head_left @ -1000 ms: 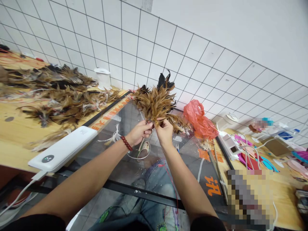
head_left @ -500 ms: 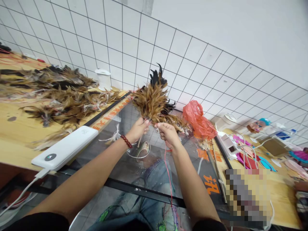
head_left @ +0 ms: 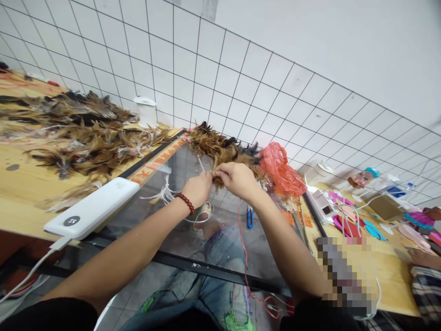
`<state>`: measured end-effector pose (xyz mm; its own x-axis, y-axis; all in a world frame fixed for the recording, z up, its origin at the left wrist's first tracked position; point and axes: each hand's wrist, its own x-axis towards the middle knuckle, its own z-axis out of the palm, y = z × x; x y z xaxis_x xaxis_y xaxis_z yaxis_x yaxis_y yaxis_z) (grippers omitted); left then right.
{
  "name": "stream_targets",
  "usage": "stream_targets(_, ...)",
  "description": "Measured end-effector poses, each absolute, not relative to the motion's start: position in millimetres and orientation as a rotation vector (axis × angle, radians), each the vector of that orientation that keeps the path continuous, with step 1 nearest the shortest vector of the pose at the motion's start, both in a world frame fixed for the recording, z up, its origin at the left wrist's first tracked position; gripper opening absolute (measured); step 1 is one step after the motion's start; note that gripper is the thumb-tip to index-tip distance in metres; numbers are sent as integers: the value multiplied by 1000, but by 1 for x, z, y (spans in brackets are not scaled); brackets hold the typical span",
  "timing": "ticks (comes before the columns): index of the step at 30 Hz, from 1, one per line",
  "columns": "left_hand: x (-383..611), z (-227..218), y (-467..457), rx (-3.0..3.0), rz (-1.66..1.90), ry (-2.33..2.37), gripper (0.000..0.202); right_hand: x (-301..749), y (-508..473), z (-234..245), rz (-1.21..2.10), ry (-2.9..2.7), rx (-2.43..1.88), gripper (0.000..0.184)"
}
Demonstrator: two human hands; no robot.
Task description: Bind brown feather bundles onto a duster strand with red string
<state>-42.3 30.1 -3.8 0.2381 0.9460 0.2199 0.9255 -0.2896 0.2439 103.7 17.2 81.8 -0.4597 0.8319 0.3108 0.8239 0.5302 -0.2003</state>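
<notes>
A bunch of brown and black feathers (head_left: 225, 155) is held low over the glass tabletop (head_left: 223, 216), its tips blurred and leaning to the right. My left hand (head_left: 198, 189), with a beaded bracelet (head_left: 185, 202) at the wrist, pinches the bunch at its base. Close against it, the fingers of my right hand (head_left: 239, 181) are pressed together at that same base. A thin red thread (head_left: 242, 239) runs from under my right hand down past the table edge; its end at the fingertips is hidden. Blue-handled snips (head_left: 250, 217) lie on the glass beside my right wrist.
Loose feather bunches (head_left: 93, 147) cover the wooden table on the left, near a white power bank (head_left: 93, 209). White strands (head_left: 165, 191) lie on the glass. At the back right sits a red plastic bag (head_left: 280, 168). Wire mesh (head_left: 213, 87) stands behind. Another person's plaid sleeve (head_left: 427, 289) shows at right.
The feather bunch has swung from upright down to the right. My right hand has moved left and turned over beside my left hand. The blue snips have come into sight.
</notes>
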Motion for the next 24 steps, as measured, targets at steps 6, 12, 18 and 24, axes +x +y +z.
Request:
stream_targets(6,-31,-5,15,2642,679,1599,46,123,69,88,-17,-2299,-1568,17)
stream_targets(12,-31,-11,17,2584,764,1308,41,122,79,80,97,-2310,-1453,7)
stream_targets(18,-53,-1,31,2632,643,1320,42,209,74,96,1155,-1862,-1671,13)
stream_targets(24,-61,14,27,2323,732,930,26,311,47,76,1031,-1374,-1735,19)
